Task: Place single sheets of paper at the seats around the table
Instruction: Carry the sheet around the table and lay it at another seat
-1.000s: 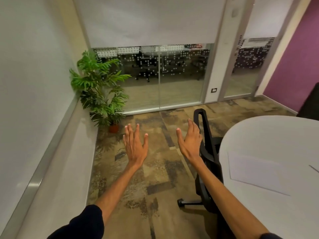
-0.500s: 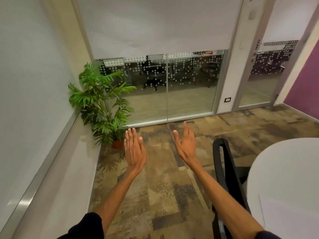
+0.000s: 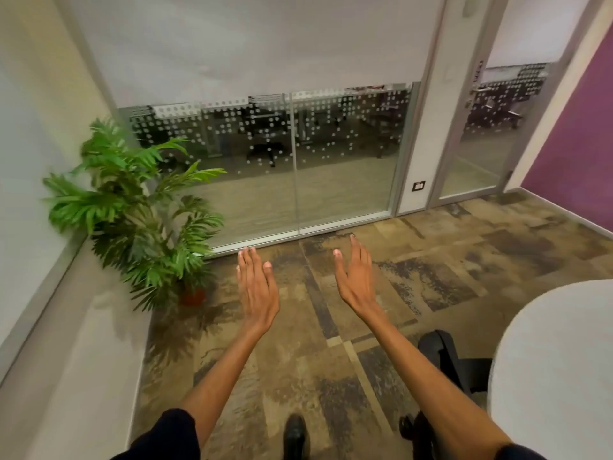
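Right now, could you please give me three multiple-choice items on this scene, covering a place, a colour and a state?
1. Where is the potted plant?
A. on the table
B. in the left corner by the glass wall
C. beside the chair

2. What colour is the right-hand wall?
A. purple
B. green
C. orange

3. What do the hands hold?
A. one sheet each
B. a stack
C. nothing

Key: B, it stands on the floor at the left corner; A, that wall is purple; C, left hand and right hand are open and bare.
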`<state>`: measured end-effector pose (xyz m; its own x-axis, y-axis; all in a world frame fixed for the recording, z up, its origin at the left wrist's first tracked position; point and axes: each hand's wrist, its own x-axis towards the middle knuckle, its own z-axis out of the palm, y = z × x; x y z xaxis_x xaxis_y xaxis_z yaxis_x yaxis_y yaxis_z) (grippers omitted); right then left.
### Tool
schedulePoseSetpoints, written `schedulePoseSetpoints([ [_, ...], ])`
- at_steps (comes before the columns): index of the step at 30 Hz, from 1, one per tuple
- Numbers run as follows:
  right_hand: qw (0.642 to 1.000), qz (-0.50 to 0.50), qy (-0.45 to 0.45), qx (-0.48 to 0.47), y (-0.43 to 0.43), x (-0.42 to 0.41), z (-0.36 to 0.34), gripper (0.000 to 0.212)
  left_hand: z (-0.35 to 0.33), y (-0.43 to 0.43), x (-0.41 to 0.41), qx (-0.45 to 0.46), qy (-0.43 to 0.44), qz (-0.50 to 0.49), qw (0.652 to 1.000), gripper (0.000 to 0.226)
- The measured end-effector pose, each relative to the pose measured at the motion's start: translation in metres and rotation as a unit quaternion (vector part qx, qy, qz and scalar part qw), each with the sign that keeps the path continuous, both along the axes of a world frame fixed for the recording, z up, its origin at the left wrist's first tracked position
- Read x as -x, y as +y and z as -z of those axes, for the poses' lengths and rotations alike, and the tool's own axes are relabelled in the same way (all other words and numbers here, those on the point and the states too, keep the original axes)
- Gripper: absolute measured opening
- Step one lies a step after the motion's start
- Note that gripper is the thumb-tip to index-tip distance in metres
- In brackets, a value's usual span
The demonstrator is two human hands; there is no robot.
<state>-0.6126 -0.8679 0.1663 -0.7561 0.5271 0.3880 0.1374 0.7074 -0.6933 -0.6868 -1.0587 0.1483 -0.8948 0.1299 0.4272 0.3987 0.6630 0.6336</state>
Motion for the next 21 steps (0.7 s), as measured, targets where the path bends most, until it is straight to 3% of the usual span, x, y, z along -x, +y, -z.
schedulePoseSetpoints([
  [12,0.996,0.092,0.002,-0.009,0.124,0.176,-0.007,0.065,-0.011,0.157,0.216,-0.021,0.008,0.119,0.993,0.055],
  [21,0.983,0.182,-0.004,0.002,0.233,0.24,0.004,0.063,-0.004,0.284,0.302,-0.023,-0.013,0.185,0.982,0.059],
])
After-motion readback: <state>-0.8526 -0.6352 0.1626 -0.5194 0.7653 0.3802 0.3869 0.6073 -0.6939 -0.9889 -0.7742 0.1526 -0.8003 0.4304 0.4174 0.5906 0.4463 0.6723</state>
